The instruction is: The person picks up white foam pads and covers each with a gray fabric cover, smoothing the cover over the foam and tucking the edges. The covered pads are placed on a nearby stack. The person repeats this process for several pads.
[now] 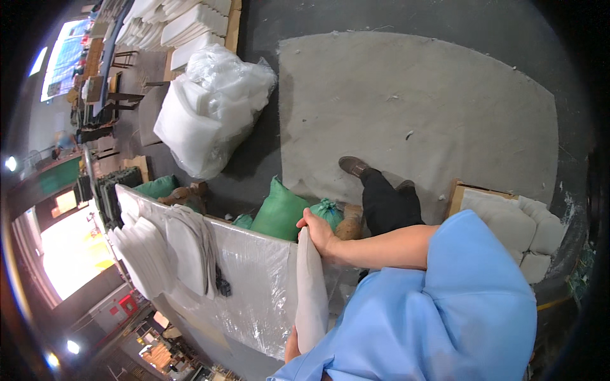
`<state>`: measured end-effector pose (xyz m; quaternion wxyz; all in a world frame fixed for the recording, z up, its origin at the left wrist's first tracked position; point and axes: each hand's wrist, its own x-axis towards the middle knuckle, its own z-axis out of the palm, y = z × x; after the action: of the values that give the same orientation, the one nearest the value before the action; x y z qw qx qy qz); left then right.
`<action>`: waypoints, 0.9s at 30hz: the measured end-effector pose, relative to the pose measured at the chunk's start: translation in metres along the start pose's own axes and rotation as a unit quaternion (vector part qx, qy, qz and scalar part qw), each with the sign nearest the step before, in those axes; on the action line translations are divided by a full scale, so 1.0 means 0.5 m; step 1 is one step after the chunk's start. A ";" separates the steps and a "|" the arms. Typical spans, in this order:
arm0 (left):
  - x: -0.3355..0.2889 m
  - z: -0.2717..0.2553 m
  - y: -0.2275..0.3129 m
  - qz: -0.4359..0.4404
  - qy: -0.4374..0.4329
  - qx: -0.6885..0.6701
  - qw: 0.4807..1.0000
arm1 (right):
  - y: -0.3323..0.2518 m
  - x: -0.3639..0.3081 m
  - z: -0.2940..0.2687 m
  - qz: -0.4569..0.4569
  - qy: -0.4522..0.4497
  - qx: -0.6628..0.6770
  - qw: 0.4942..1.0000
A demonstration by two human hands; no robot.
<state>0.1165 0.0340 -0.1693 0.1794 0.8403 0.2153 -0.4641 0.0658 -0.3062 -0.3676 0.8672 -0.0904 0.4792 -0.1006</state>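
Observation:
A white padded cushion (310, 289) stands on its edge at the near side of the table, between the table and my blue shirt. My right hand (321, 233) grips its upper end, the thumb side showing and the other fingers partly behind it. At the lower end my left hand (293, 347) is pressed against the cushion, mostly hidden by the cushion and my sleeve. The tabletop (254, 279) beside it is covered in shiny clear film. Farther along the table lies a stack of white pads (143, 254), with thin grey-white covers (190, 244) next to it.
Green sacks (279, 209) sit by the table's edge. A big clear plastic bag of white foam (213, 111) stands on the floor beside a grey floor sheet (419, 108). White cushions (502, 222) are piled in a carton at the right. More white pads (197, 28) are stacked top left.

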 end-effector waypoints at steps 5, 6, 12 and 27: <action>-0.079 0.058 0.048 0.092 -0.042 -0.030 0.994 | -0.009 -0.056 0.005 -0.046 0.047 -0.064 0.996; -0.097 0.067 0.054 0.104 -0.045 -0.038 0.993 | -0.017 -0.065 -0.001 -0.040 0.057 -0.069 0.995; -0.094 0.075 0.078 0.201 -0.049 0.018 0.978 | -0.040 -0.003 -0.092 0.073 -0.085 -0.038 0.993; 0.039 0.257 -0.211 0.119 0.066 -0.760 0.635 | -0.200 -0.278 0.136 -0.197 -0.556 -0.721 0.362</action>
<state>-0.0200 0.0623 -0.2615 0.7938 0.4535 0.4017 -0.0542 0.0423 -0.3621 -0.1936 0.4958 -0.8087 -0.2540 0.1888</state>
